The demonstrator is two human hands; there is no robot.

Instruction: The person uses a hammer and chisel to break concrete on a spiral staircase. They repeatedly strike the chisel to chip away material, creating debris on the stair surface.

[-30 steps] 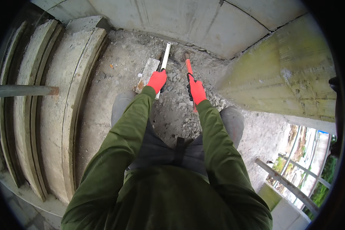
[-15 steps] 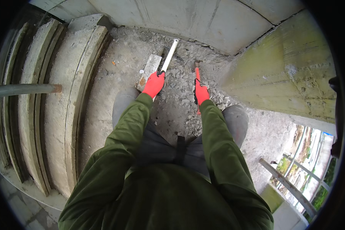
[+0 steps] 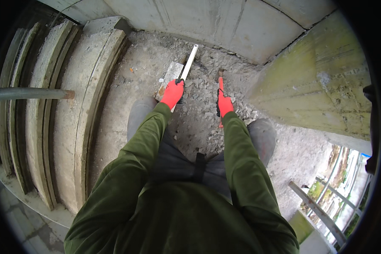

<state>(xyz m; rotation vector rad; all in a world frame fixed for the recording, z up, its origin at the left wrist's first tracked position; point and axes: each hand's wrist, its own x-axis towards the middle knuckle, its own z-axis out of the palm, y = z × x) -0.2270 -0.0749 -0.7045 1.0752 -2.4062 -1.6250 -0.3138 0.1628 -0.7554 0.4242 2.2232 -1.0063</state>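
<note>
We see matt red knit-looking cloth on the left glove [image 3: 172, 94] and right glove [image 3: 225, 105], with black, rubbery-looking patches at the fingers. The white bar [image 3: 189, 63] looks smooth, with a faint sheen; we cannot tell whether it is plastic or painted metal. The red-handled tool [image 3: 221, 84] has a dull, rusty-brown metal head. We find the rubble [image 3: 203, 91] jagged, dusty and stony, the ground [image 3: 122, 84] gritty, the steps [image 3: 89, 80] rough, weathered concrete. The wall [image 3: 190, 21] is smoother, streaked and matt. A grey metal pipe [image 3: 29, 94] ends in rust. Soft green cloth forms the jacket [image 3: 182, 216]; the trousers [image 3: 139, 116] are matt grey fabric.
</note>
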